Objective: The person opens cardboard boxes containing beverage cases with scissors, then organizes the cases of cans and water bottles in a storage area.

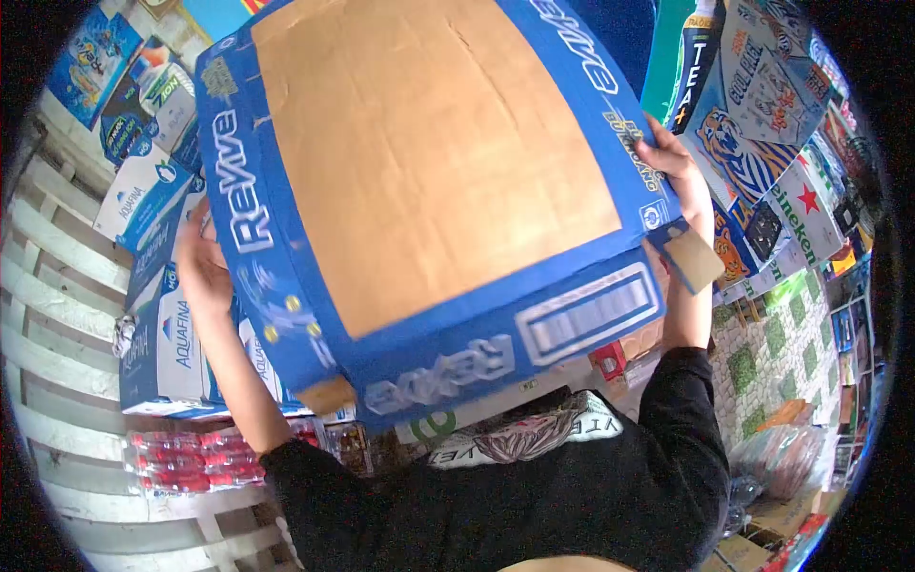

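Note:
A large blue cardboard carton (429,162) printed "Revive", with a bare brown panel on its broad face, fills the middle of the view, raised and tilted in front of me. My left hand (197,262) grips its left side. My right hand (679,164) holds its right edge near a loose brown flap (693,259). Both my arms come up from the bottom in black sleeves (686,419). The fingers behind the carton are hidden.
Blue and white Aquafina cartons (157,343) are stacked at the left, with a shrink-wrapped pack of red bottles (181,462) below them on white wooden slats (52,315). Tall stacks of drink cartons (782,124) stand at the right beside a green patterned floor (786,348).

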A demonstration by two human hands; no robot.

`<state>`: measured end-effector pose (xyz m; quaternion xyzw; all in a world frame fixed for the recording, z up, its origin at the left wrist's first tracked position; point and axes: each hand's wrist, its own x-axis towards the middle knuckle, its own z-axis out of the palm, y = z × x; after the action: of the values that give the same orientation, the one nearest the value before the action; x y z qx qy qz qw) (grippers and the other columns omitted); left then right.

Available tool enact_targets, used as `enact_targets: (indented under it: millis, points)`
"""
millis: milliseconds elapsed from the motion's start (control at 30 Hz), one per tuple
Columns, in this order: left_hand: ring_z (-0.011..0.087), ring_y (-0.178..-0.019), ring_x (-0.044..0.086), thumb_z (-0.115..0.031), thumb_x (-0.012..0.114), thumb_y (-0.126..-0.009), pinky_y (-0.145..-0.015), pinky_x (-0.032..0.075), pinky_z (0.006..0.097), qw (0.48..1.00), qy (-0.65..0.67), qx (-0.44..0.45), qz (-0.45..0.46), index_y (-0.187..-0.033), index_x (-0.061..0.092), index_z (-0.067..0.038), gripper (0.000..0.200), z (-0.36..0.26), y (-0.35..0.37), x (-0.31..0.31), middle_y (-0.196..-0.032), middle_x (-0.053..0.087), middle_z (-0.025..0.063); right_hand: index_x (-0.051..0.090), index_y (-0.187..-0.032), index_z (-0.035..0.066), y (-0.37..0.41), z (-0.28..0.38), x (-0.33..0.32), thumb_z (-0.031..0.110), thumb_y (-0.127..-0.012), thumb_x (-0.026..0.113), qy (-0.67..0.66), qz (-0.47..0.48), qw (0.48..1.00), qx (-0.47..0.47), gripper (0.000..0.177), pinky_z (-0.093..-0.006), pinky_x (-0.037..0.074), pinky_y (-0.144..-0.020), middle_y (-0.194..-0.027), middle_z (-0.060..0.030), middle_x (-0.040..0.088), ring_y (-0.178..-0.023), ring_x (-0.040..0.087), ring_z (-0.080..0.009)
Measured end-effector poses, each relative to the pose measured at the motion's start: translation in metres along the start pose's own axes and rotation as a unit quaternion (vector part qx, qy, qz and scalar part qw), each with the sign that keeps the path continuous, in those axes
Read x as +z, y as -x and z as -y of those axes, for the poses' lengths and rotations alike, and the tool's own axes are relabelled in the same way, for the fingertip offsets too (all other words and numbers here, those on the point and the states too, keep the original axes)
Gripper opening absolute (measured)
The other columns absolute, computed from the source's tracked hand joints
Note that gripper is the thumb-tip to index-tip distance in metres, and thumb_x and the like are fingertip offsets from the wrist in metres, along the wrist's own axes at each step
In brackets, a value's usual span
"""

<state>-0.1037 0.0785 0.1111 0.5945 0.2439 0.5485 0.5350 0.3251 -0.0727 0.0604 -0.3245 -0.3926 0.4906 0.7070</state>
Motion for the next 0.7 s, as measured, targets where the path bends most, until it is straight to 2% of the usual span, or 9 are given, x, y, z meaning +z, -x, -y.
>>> enact_targets:
  millis: [67, 133, 267, 400, 433, 533, 600, 667, 700]
  points:
    - [0.0212, -0.107, 0.038, -0.038, 0.033, -0.083, -0.088, 0.032, 0.0322, 0.970, -0.021, 0.108, -0.216, -0.118, 0.029, 0.000, 0.051, 0.013, -0.013, 0.003, -0.115, 0.040, 0.0130, 0.036, -0.114, -0.002, -0.010, -0.009, -0.026, 0.004, -0.071, 0.053, 0.014, 0.046, 0.999, 0.004, 0.047, -0.0234, 0.040, -0.077, -0.102, -0.0107, 0.051, -0.087, 0.052, -0.0143]
    - [0.0229, -0.110, 0.034, -0.045, 0.035, -0.080, -0.089, 0.031, 0.0354, 0.954, -0.075, 0.143, -0.251, -0.118, 0.030, -0.001, 0.058, 0.037, -0.031, 0.001, -0.119, 0.035, 0.0131, 0.035, -0.115, -0.003, -0.019, -0.024, -0.045, 0.006, -0.071, 0.055, 0.132, 0.056, 0.989, 0.042, 0.049, -0.0233, 0.038, -0.080, -0.103, -0.0098, 0.050, -0.090, 0.050, -0.0147]
    - [0.0261, -0.094, 0.045, -0.056, 0.040, -0.073, -0.079, 0.039, 0.0361, 0.982, 0.178, 0.001, -0.063, -0.115, 0.036, -0.005, 0.067, 0.071, -0.083, -0.073, -0.111, 0.042, 0.0120, 0.034, -0.117, 0.000, -0.044, -0.032, -0.076, 0.014, -0.068, 0.061, 0.219, 0.153, 0.947, 0.177, 0.058, -0.0256, 0.035, -0.084, -0.108, -0.0098, 0.048, -0.098, 0.045, -0.0159]
    - [0.0193, -0.077, 0.055, -0.033, 0.051, -0.075, -0.067, 0.044, 0.0313, 0.985, 0.031, -0.104, -0.134, -0.102, 0.047, -0.002, 0.041, 0.045, -0.097, -0.051, -0.091, 0.055, 0.0091, 0.035, -0.117, 0.001, -0.061, -0.031, -0.100, 0.017, -0.067, 0.062, 0.319, 0.141, 0.924, 0.159, 0.060, -0.0262, 0.035, -0.084, -0.108, -0.0098, 0.048, -0.097, 0.045, -0.0165]
    - [0.0158, -0.076, 0.055, -0.018, 0.053, -0.075, -0.067, 0.044, 0.0283, 0.983, 0.044, -0.166, -0.068, -0.097, 0.050, -0.001, 0.028, 0.039, -0.102, -0.060, -0.089, 0.056, 0.0074, 0.035, -0.117, 0.000, -0.059, -0.019, -0.089, 0.017, -0.067, 0.062, 0.305, 0.151, 0.927, 0.157, 0.060, -0.0259, 0.035, -0.084, -0.107, -0.0095, 0.048, -0.096, 0.046, -0.0161]
    - [0.0152, -0.077, 0.055, -0.010, 0.052, -0.076, -0.067, 0.044, 0.0256, 0.990, -0.121, -0.066, -0.027, -0.097, 0.050, -0.001, 0.023, 0.030, -0.100, -0.056, -0.091, 0.056, 0.0073, 0.034, -0.117, 0.000, -0.054, -0.002, -0.077, 0.018, -0.067, 0.062, 0.302, 0.166, 0.925, 0.159, 0.060, -0.0249, 0.035, -0.084, -0.106, -0.0084, 0.049, -0.095, 0.046, -0.0147]
    - [0.0142, -0.079, 0.054, -0.005, 0.053, -0.075, -0.069, 0.043, 0.0239, 0.990, -0.111, -0.078, -0.039, -0.096, 0.051, 0.000, 0.022, 0.030, -0.095, -0.054, -0.091, 0.055, 0.0064, 0.035, -0.117, 0.000, -0.050, 0.001, -0.082, 0.018, -0.066, 0.064, 0.263, 0.223, 0.920, 0.185, 0.060, -0.0243, 0.035, -0.084, -0.106, -0.0081, 0.050, -0.095, 0.047, -0.0140]
    - [0.0137, -0.082, 0.053, -0.007, 0.054, -0.075, -0.071, 0.041, 0.0237, 0.989, -0.140, 0.008, -0.054, -0.099, 0.049, 0.001, 0.026, 0.036, -0.092, -0.069, -0.093, 0.054, 0.0062, 0.037, -0.115, 0.000, -0.036, -0.015, -0.105, 0.028, -0.071, 0.059, 0.244, 0.192, 0.941, 0.136, 0.057, -0.0248, 0.035, -0.084, -0.104, -0.0101, 0.050, -0.094, 0.048, -0.0158]
    - [0.0136, -0.083, 0.051, -0.010, 0.055, -0.075, -0.073, 0.040, 0.0231, 0.976, -0.189, 0.027, -0.108, -0.101, 0.048, 0.003, 0.030, 0.034, -0.079, -0.056, -0.095, 0.053, 0.0067, 0.038, -0.115, 0.001, -0.016, -0.023, -0.104, 0.036, -0.073, 0.053, 0.036, 0.129, 0.987, 0.094, 0.057, -0.0260, 0.036, -0.085, -0.104, -0.0112, 0.050, -0.093, 0.048, -0.0171]
